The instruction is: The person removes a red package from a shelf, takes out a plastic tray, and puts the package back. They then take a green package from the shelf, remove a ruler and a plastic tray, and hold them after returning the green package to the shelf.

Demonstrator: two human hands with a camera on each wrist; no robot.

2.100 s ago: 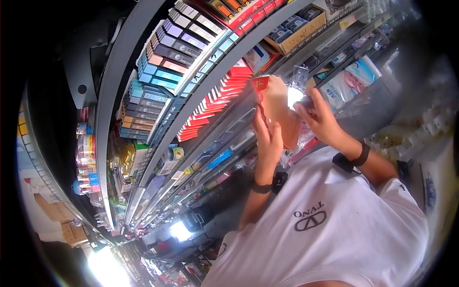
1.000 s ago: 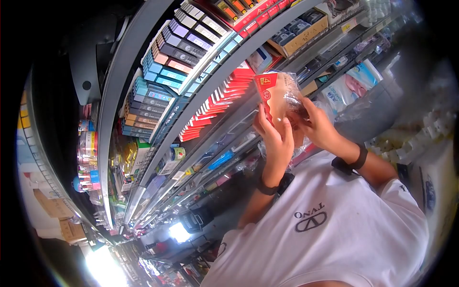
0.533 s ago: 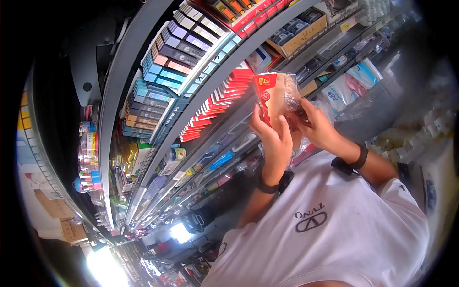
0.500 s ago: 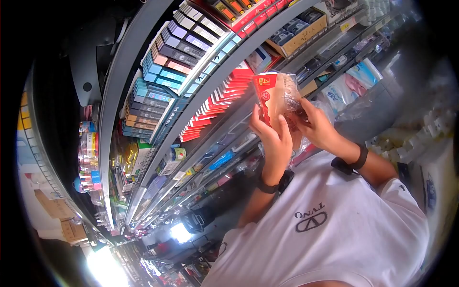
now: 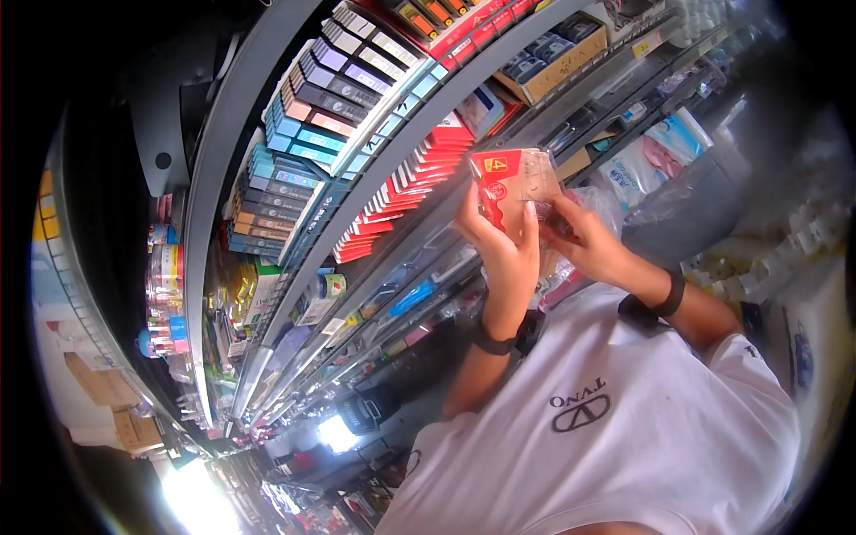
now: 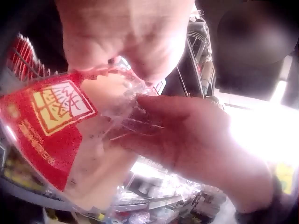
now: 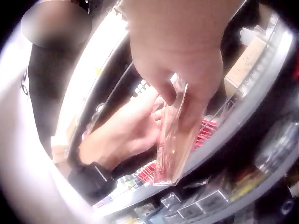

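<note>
A flat red and tan packet (image 5: 510, 192) with a yellow label and a clear, shiny wrapper is held up in front of the chest. The left hand (image 5: 504, 263) grips it from below left, thumb across the front. At its right edge, the right hand (image 5: 593, 245) pinches it. The left wrist view shows the red printed face of the packet (image 6: 60, 126), with the left hand (image 6: 124, 37) above and the right hand (image 6: 187, 135) on the wrapper. Seen nearly edge-on in the right wrist view, the packet (image 7: 175, 144) sits between thumb and fingers of the right hand (image 7: 182, 56).
Long grey shelves run beside the person. They carry stacked small boxes (image 5: 330, 98), a row of red packets (image 5: 401, 196) and an open carton (image 5: 566, 62) of dark items. A blue and white package (image 5: 655, 156) lies at the right. Black bands circle both wrists.
The packet has tilted and its top edge sits a little lower. The left hand has shifted slightly left, its thumb higher on the front. Earliest, a bright glare showed near the right hand's fingers.
</note>
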